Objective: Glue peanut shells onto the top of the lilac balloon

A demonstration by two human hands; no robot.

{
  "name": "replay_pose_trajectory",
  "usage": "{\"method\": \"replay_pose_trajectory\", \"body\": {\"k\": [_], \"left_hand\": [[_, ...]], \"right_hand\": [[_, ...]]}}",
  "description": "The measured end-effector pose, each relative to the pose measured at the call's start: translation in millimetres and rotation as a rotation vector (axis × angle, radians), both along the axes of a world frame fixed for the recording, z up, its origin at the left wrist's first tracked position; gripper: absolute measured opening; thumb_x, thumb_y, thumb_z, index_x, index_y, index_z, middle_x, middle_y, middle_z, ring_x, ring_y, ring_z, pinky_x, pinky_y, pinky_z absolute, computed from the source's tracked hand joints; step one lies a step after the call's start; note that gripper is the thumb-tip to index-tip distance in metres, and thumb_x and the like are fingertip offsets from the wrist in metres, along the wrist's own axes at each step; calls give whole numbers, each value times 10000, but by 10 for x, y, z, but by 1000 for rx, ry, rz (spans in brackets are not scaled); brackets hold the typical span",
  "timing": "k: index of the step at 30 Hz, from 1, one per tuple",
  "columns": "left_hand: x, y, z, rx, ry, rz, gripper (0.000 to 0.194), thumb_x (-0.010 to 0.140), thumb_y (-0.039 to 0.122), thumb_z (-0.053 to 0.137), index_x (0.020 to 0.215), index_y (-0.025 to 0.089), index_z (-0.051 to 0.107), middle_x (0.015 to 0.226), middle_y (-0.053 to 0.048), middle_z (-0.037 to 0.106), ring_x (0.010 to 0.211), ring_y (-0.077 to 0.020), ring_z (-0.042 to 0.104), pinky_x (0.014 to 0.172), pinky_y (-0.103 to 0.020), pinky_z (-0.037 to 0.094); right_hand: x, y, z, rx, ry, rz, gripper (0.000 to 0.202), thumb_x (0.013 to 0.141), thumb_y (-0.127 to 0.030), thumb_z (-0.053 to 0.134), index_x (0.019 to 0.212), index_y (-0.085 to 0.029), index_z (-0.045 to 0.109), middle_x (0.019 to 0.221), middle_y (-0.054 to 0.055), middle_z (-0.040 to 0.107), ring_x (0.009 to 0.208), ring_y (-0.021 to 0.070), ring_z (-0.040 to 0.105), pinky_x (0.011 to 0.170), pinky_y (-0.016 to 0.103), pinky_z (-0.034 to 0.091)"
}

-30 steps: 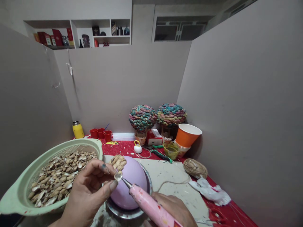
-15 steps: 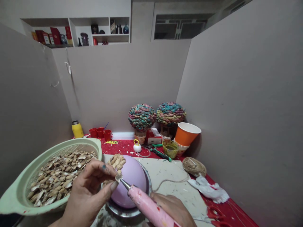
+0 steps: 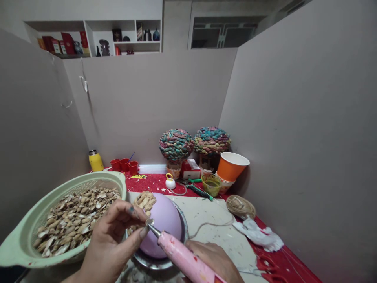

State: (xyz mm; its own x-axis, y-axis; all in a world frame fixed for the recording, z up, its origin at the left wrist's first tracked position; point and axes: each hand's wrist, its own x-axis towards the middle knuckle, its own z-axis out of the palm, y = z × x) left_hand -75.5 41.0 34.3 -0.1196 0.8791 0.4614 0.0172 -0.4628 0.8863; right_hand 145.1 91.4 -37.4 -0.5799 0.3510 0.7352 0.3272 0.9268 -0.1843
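From where I stand, a small piece of shell (image 3: 150,221) sits just above the lilac ball (image 3: 165,217), pinched between thumb and fingers of the left hand (image 3: 110,241), which reaches in from the lower left with its fingers bent. The right hand (image 3: 216,259) comes in low, fingers curled around a pink glue gun (image 3: 181,253) slanted up toward the shell, metal tip right at it. Beneath, a metal bowl (image 3: 185,232) cradles the ball; left of that stands a green colander (image 3: 19,236) of shells.
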Motion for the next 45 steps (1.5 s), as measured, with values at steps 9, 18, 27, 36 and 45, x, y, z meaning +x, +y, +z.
{"method": "replay_pose_trajectory", "body": {"k": [9,18,27,36,45], "left_hand": [[1,-7,-3,41,34,55,306,760,8,725,886,281,669,836,50,732,806,-114,713,783,-161,577],[18,11,14,103,87,92,356,754,-17,693,891,311,662,837,86,745,792,-84,720,764,-124,574],[-4,19,-5,67,89,109,310,776,18,702,892,300,645,839,77,724,798,-90,707,762,-138,579],[-19,2,15,42,32,92,274,785,64,724,895,298,636,846,67,725,808,-104,702,774,-172,585],[-12,-22,30,44,7,76,257,788,86,743,892,291,629,844,59,727,806,-112,702,765,-181,589]], "right_hand": [[-49,-48,90,-46,58,12,416,993,-340,479,602,-201,490,511,-49,464,402,85,442,387,223,308],[-79,-55,42,7,165,20,289,905,-249,582,642,-215,467,513,-69,452,387,87,438,379,248,291],[-114,-68,82,-59,185,45,349,915,-240,569,608,-225,404,506,-70,411,375,83,383,358,259,253],[-96,-63,44,-53,176,27,296,887,-240,572,632,-236,423,501,-73,420,370,88,400,358,256,276],[-102,-77,73,-54,172,25,313,873,-217,572,602,-224,416,499,-73,409,374,79,372,367,249,271]]}}
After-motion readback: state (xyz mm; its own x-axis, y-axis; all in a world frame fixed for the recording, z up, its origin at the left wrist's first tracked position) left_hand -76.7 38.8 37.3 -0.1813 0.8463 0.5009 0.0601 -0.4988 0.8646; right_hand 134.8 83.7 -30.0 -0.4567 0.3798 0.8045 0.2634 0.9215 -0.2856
